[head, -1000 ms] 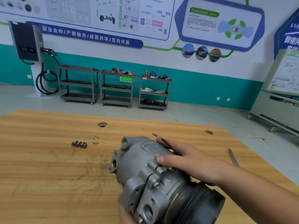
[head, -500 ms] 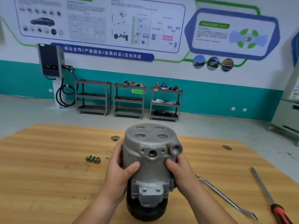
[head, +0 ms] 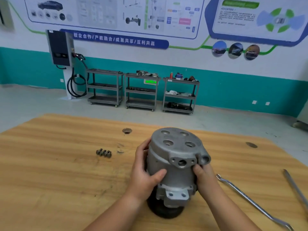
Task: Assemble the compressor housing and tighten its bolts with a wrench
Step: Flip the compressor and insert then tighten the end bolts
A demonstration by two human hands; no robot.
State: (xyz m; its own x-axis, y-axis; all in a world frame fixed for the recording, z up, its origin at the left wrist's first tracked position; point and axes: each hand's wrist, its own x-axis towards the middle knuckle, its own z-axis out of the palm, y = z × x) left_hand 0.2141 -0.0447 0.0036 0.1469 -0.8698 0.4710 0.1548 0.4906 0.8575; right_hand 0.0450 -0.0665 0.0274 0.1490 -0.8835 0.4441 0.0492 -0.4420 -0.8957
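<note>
The compressor housing [head: 176, 165] stands upright near the front middle of the wooden table [head: 50, 172], with its black pulley end [head: 165, 212] down and its flat end cap, which has four round recesses, facing up. A port flange with a central bore projects from the upper front. No casting marks or labels are legible on it.

The left hand [head: 145, 174] grips the left side of the housing, with the fingers curled behind it and the thumb laid across the front. The right hand [head: 204, 177] grips the right side, just below the port flange.

A small group of bolts [head: 103, 152] lies on the table, left of the housing and apart from it. A wrench [head: 250, 199] lies to the right, near the right hand but not touching it. A slender metal shaft [head: 295, 185] lies further right.

On the far wall, a blue banner [head: 120, 40] reads "校企合作/产教融合/成果共享/互利共赢". The poster text above it is too blurred to read. Three shelf carts [head: 141, 90] stand against the wall beside a dark wall-mounted charger box [head: 60, 48]. The green lit sign [head: 150, 82] on the middle cart is illegible.
</note>
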